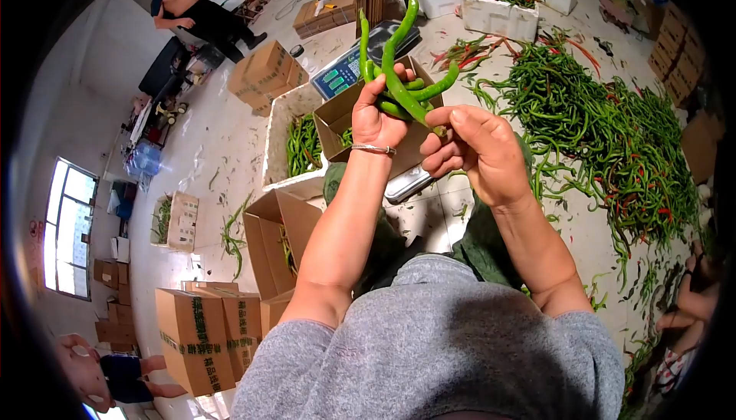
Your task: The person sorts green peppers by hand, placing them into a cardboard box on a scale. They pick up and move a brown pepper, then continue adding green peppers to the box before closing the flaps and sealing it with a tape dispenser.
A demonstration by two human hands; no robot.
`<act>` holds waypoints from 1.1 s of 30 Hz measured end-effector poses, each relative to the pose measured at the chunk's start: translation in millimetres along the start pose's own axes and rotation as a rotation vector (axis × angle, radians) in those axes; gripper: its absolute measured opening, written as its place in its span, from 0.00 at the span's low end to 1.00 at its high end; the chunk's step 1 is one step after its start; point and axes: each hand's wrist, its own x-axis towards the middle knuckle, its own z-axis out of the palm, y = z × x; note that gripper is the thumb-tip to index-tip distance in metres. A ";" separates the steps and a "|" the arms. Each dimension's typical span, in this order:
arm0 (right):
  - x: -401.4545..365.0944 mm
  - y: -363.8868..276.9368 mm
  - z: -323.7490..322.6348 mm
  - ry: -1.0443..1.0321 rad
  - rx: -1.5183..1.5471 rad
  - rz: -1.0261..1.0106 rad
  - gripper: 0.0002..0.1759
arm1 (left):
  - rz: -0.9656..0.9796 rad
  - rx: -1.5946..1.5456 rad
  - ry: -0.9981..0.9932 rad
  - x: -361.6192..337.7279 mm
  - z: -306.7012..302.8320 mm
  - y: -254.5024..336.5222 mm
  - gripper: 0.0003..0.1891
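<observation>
My left hand (376, 119), with a bracelet at the wrist, is closed around several long green chili peppers (397, 90). Two of them stick up past the fingers, and one curves out to the right. The thumb and forefinger of my right hand (483, 148) pinch the lower end of the longest pepper. Below the peppers stands an open cardboard box (331, 130), partly hidden by my left hand. A white foam box (277, 140) with green peppers lies just left of it. Behind my hands is a scale with a blue keypad panel (337, 79).
A large pile of green and some red peppers (590, 125) covers the floor at the right. Another open cardboard box (264, 224) and taped cartons (195, 339) stand at the left. A foam box of peppers (498, 17) is at the back. Other people are at the edges.
</observation>
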 end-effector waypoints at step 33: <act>4.7 49.9 -62.7 0.263 -0.232 0.070 0.12 | 0.023 0.006 -0.027 -3.1 -39.8 2.9 0.19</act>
